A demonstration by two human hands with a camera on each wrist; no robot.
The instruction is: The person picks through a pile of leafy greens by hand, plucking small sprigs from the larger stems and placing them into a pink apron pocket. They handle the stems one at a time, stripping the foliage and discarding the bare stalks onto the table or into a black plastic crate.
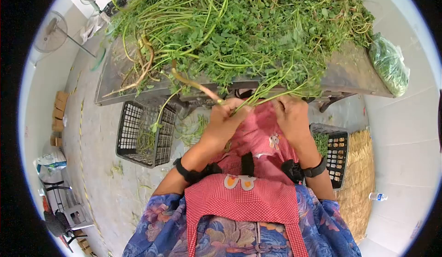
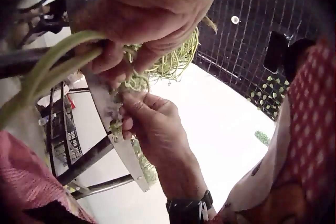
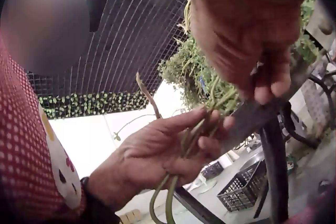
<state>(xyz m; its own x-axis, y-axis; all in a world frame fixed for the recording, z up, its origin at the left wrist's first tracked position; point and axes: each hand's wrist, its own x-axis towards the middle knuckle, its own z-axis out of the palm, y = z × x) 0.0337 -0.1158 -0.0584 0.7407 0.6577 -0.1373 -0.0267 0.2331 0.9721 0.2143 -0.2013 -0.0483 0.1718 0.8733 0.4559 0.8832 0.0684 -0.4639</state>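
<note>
Green stems [image 1: 261,91] run between both hands at the table's front edge. The left hand [image 1: 226,119] grips their lower ends, its fingers curled round them; in the right wrist view the left hand [image 3: 157,148] has stems [image 3: 170,195] hanging below it. A thick brown stalk [image 1: 198,86] reaches up-left from that hand. Close beside it, the right hand [image 1: 292,116] pinches a thin stem near the leaves; in the left wrist view the right hand [image 2: 157,129] has thumb and finger together on a sprig. A large leafy heap [image 1: 258,31] lies beyond both hands.
The table [image 1: 352,73] carries the heap. A black crate [image 1: 145,137] stands on the floor at left, another crate [image 1: 337,158] at right beside a straw-coloured stack [image 1: 359,178]. A bag of greens [image 1: 389,66] hangs at the table's right end. Fans [image 1: 51,29] stand at upper left.
</note>
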